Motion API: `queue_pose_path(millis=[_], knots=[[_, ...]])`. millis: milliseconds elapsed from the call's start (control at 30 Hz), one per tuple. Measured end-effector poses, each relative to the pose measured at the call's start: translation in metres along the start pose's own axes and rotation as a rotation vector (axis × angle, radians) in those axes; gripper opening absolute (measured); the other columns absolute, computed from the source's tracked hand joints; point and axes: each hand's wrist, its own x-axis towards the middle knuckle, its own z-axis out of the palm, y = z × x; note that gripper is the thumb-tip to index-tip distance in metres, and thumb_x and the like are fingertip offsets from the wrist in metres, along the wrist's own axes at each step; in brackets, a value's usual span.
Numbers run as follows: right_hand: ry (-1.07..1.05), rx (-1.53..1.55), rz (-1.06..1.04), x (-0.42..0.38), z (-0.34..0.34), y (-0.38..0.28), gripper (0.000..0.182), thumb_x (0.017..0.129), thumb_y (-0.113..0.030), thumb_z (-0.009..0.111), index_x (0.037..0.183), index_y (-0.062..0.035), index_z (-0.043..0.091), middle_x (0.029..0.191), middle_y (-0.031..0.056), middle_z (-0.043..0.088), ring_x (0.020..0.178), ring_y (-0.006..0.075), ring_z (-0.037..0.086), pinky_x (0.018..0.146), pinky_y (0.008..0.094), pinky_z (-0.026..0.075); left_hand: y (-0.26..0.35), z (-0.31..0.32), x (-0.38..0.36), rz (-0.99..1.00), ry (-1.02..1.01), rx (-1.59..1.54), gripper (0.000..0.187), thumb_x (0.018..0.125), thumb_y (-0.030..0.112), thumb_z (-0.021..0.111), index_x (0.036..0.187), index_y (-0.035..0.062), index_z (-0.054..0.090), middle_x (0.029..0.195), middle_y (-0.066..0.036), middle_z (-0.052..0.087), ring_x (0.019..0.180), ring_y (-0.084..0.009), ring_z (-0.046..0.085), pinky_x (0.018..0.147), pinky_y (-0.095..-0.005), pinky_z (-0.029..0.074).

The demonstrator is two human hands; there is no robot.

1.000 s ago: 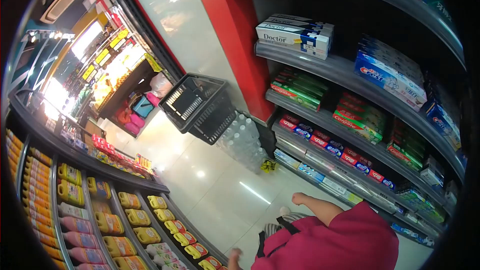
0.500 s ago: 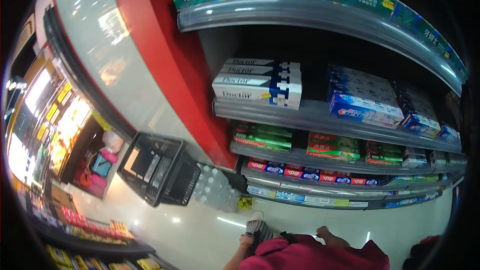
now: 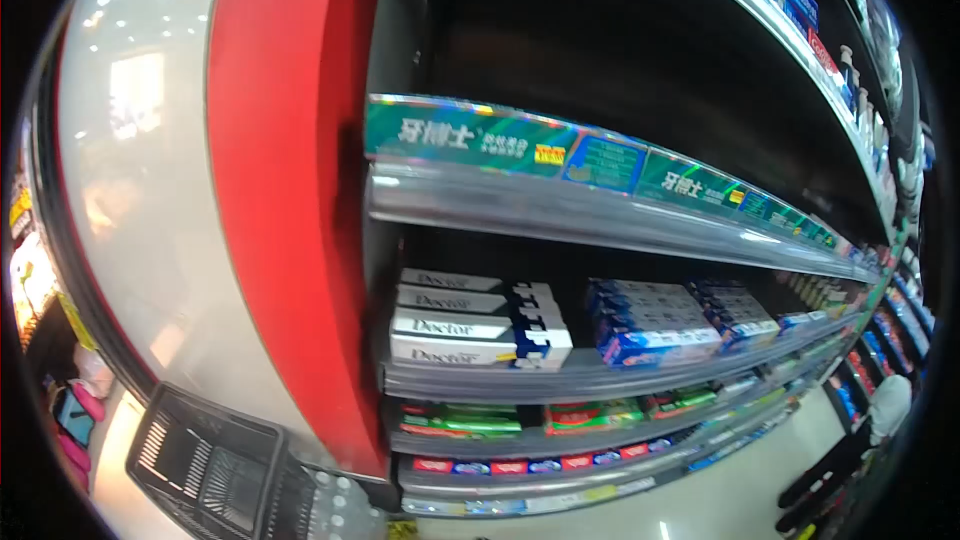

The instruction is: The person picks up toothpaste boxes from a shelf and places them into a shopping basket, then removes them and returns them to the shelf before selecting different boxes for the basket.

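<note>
Neither the left hand nor the right hand is in view, so I cannot tell whether their fingers are open, closed or gripping anything. Nearest, just above the Doctor toothpaste boxes, green 牙博士 panels line the front of an upper shelf. That lip overhangs, so lifting a box too steeply would probably knock against it. The Doctor toothpaste boxes lie grouped close to the lip of their own shelf; pulling carelessly at one could drag its neighbours over the edge. A dark gap above them leaves some room to reach in. To their left, a red pillar limits sideways movement; to their right, a gap parts them from blue-and-white toothpaste boxes. Lower left of them, a black shopping basket and clear plastic bottles could trip someone stepping that way. Farther off, right of and below them, pale floor gives walking room, though what looks like a dark-clothed person narrows it, risking a bump.
</note>
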Motion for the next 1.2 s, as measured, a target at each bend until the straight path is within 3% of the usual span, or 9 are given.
queue_pose_path(millis=[467, 500, 600, 633, 667, 733, 767, 933, 1200], knots=[[0.059, -0.576, -0.607, -0.133, 0.085, 0.162, 0.016, 0.08, -0.017, 0.064, 0.093, -0.0073, 0.067, 0.106, 0.0086, 0.062, 0.106, 0.0221, 0.054, 0.088, 0.0363, 0.047, 0.029, 0.016, 0.018, -0.042, -0.095, -0.287, 0.036, 0.089, 0.02, 0.049, 0.122, 0.0056, 0.053, 0.117, -0.012, 0.056, 0.101, -0.0189, 0.059, 0.081, -0.0314, 0.051], [-0.108, -0.706, -0.32, -0.14, 0.086, 0.165, 0.016, 0.08, -0.015, 0.064, 0.093, -0.007, 0.067, 0.108, 0.0085, 0.06, 0.104, 0.0223, 0.055, 0.089, 0.035, 0.047, 0.026, 0.013, 0.017, -0.047, -0.097, -0.318, 0.036, 0.089, 0.02, 0.048, 0.122, 0.0056, 0.053, 0.118, -0.012, 0.056, 0.101, -0.0189, 0.059, 0.081, -0.0314, 0.051], [-0.16, 0.073, -0.335, -0.139, 0.073, 0.184, 0.03, 0.088, -0.008, 0.054, 0.117, -0.0025, 0.053, 0.111, 0.0119, 0.055, 0.097, 0.0205, 0.059, 0.078, 0.0364, 0.053, 0.009, 0.005, 0.013, -0.091, -0.14, -0.471, 0.036, 0.089, 0.02, 0.048, 0.122, 0.0058, 0.053, 0.118, -0.012, 0.056, 0.101, -0.0188, 0.059, 0.081, -0.0311, 0.051], [-0.222, 0.7, 0.16, -0.148, 0.047, 0.126, 0.037, 0.088, -0.011, 0.053, 0.124, -0.0035, 0.046, 0.113, 0.0113, 0.055, 0.098, 0.0206, 0.059, 0.081, 0.0361, 0.051, 0.006, 0.009, 0.009, -0.105, -0.189, -0.542, 0.036, 0.089, 0.02, 0.048, 0.122, 0.0059, 0.053, 0.118, -0.012, 0.056, 0.101, -0.0187, 0.059, 0.081, -0.0311, 0.051], [-0.105, 0.451, 0.126, -0.16, 0.022, 0.041, 0.035, 0.089, -0.014, 0.052, 0.122, -0.0039, 0.048, 0.113, 0.0108, 0.055, 0.1, 0.0207, 0.058, 0.083, 0.0348, 0.05, 0.001, 0.018, 0.013, -0.097, -0.248, -0.601, 0.036, 0.089, 0.02, 0.048, 0.122, 0.0059, 0.053, 0.119, -0.012, 0.056, 0.101, -0.0187, 0.059, 0.081, -0.031, 0.051], [-0.033, 0.407, -0.156, -0.144, -0.012, 0.02, 0.035, 0.087, -0.007, 0.052, 0.122, -0.0037, 0.048, 0.115, 0.0095, 0.054, 0.105, 0.0198, 0.055, 0.088, 0.0353, 0.047, -0.017, 0.04, 0.045, 0.343, -0.424, -0.468, 0.033, 0.091, 0.018, 0.044, 0.119, 0.0055, 0.054, 0.115, -0.013, 0.058, 0.101, -0.0186, 0.059, 0.081, -0.0303, 0.051], [0.142, 0.038, -0.184, -0.152, -0.036, -0.051, 0.037, 0.086, -0.006, 0.052, 0.123, -0.0035, 0.047, 0.116, 0.0083, 0.054, 0.107, 0.0194, 0.054, 0.09, 0.0365, 0.045, -0.003, 0.046, 0.061, 0.433, -0.328, -0.314, 0.024, 0.089, 0.012, 0.046, 0.106, -0.0014, 0.054, 0.101, -0.012, 0.059, 0.079, -0.0153, 0.061, 0.055, -0.0309, 0.051], [0.891, 0.025, -0.697, -0.229, -0.121, -0.329, 0.016, 0.08, -0.003, 0.058, 0.094, -0.0048, 0.063, 0.094, 0.0089, 0.062, 0.087, 0.0197, 0.059, 0.077, 0.0327, 0.049, 0.052, 0.013, 0.068, 0.828, 0.055, -0.005, 0.03, 0.094, 0.021, 0.042, 0.11, 0.0029, 0.06, 0.097, -0.013, 0.063, 0.093, -0.0226, 0.06, 0.082, -0.0344, 0.047], [1.558, -0.155, -0.972, -0.234, -0.191, -0.409, 0.034, 0.072, -0.001, 0.061, 0.105, -0.0015, 0.053, 0.118, 0.0191, 0.047, 0.109, 0.0357, 0.048, 0.093, 0.0389, 0.04, 0.137, -0.036, -0.089, 0.963, -0.311, -0.458, 0.028, 0.096, 0.017, 0.047, 0.12, 0.004, 0.052, 0.111, -0.005, 0.056, 0.101, -0.0149, 0.054, 0.089, -0.0285, 0.043]])
